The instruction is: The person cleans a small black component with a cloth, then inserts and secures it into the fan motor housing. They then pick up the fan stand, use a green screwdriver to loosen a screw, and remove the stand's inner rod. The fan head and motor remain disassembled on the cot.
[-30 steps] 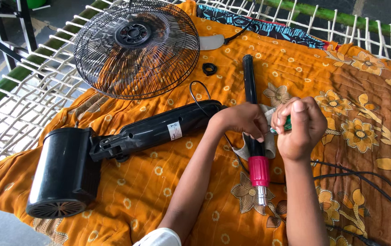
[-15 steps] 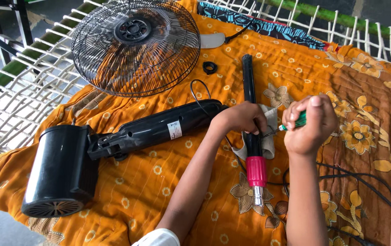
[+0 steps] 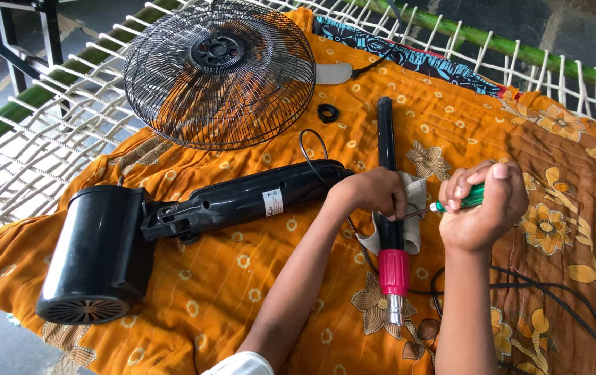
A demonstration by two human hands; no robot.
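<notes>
My left hand [image 3: 374,194] grips the end of a black fan neck housing [image 3: 242,201] that lies across an orange flowered cloth [image 3: 242,292]. The housing joins a black motor casing [image 3: 93,253] at the left. My right hand [image 3: 482,208] is closed around a green-handled screwdriver [image 3: 461,201] whose shaft points left toward my left hand. A black pole with a red collar [image 3: 389,229] lies under both hands on a small grey rag [image 3: 412,222].
A black wire fan guard [image 3: 218,73] lies at the far left on the woven cot. A small black ring [image 3: 328,112] and a white fan blade [image 3: 332,73] lie beyond. Black cables [image 3: 555,298] run across the cloth at the right.
My right hand has shifted slightly rightward and up with the screwdriver. My left hand stays on the housing end. The view has moved a little closer.
</notes>
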